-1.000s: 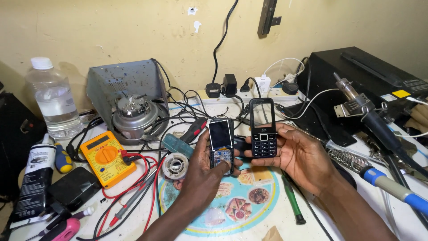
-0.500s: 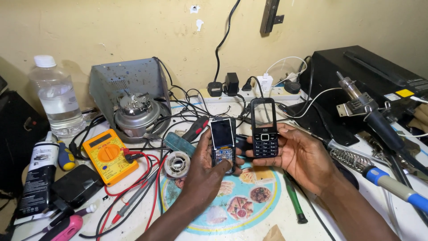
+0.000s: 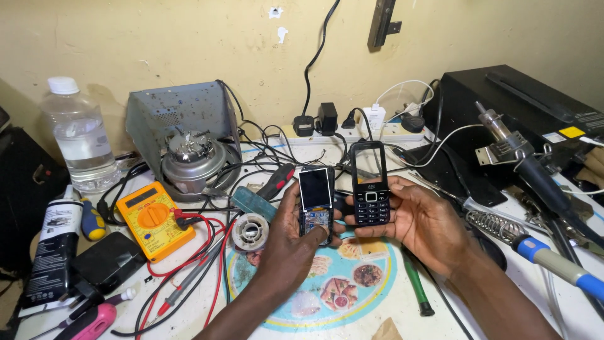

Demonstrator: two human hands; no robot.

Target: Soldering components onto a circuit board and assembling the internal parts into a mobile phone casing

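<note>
- Left hand (image 3: pixel 286 242) grips the stripped phone body with bare screen and exposed board (image 3: pixel 315 204).
- Right hand (image 3: pixel 421 220) holds the detached black keypad front cover (image 3: pixel 370 184) just right of it; the two parts remain unjoined.

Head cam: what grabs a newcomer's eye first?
Centre frame: the left hand holds an opened phone board with bare screen, and the right hand holds a black keypad phone beside it. Left of them, a yellow multimeter lies among red leads; a blue-handled soldering iron rests at right.
</note>
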